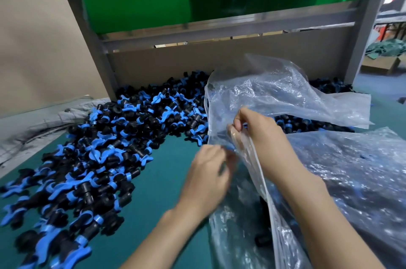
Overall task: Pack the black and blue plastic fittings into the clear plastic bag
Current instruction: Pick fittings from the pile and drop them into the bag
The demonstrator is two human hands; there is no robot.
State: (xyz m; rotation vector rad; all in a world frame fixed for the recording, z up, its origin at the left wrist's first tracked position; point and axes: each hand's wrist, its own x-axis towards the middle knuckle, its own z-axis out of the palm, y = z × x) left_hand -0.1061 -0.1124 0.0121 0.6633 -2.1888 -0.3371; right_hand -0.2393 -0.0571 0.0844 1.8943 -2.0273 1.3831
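Observation:
A big heap of black and blue plastic fittings [105, 154] spreads over the green table top [162, 183], from the back wall to the near left edge. A clear plastic bag [274, 90] lies crumpled at centre right, its mouth lifted. My right hand [252, 130] pinches the bag's edge with curled fingers. Just below and left of it, my left hand [208, 172] has its fingers curled at the same edge; it is blurred, and the grip is hard to make out. A few dark fittings show through the plastic near the bottom.
A second clear bag [351, 180] filled with dark fittings lies at the right. A brown cardboard wall [197, 62] and grey metal frame [92, 42] close off the back. Grey cloth [44, 123] lies at the left edge.

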